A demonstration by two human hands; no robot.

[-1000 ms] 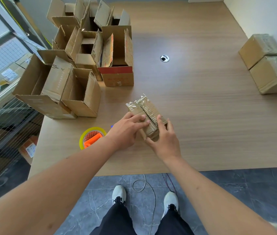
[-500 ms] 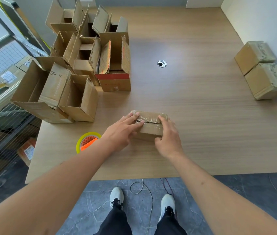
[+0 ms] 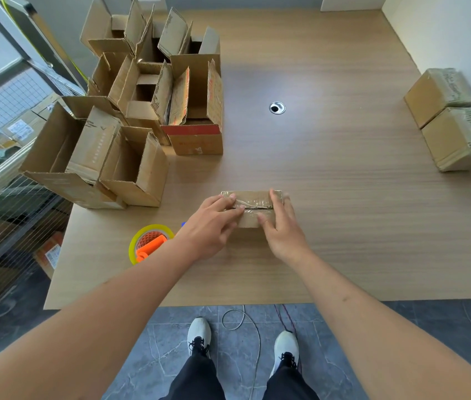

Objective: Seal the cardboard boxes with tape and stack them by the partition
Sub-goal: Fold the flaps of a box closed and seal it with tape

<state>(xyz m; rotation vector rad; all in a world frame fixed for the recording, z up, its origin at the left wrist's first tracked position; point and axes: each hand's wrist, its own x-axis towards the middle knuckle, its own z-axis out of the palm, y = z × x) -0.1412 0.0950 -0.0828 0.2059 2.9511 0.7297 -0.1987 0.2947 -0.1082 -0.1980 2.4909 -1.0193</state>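
The left hand point(image 3: 209, 226) lies on the left part of a small flat brown cardboard box point(image 3: 253, 207), with its straight fingers point(image 3: 232, 210) pressing on the top. The right hand point(image 3: 281, 230) rests on the right part of the same box, fingers stretched over the top and the thumb against the near side. Neither hand is curled around the box. The box has shiny, wrinkled clear tape point(image 3: 254, 202) along the seam of its closed flaps and over both ends. It stands on the tabletop point(image 3: 344, 212) near the front edge, in the middle.

Just left of the left hand lies a round yellow roll of tape point(image 3: 150, 242) with an orange plastic handle inside it. Further left and behind it stands a group of open brown cardboard boxes point(image 3: 130, 119) with their corrugated flaps up; one of them point(image 3: 196, 140) has a red band on the front.

On the far right of the tabletop, against a white partition point(image 3: 445, 39), two taped brown cardboard boxes point(image 3: 453, 116) lie touching side by side, well apart from the hands.

The tabletop is light wood laminate with fine grain lines, and it has a round metal cable hole point(image 3: 277, 107) in the middle. The floor point(image 3: 416, 342) below is grey stone tile, with a thin cable point(image 3: 245, 327) lying on it. At the left side stands a wire mesh rack point(image 3: 6, 220).
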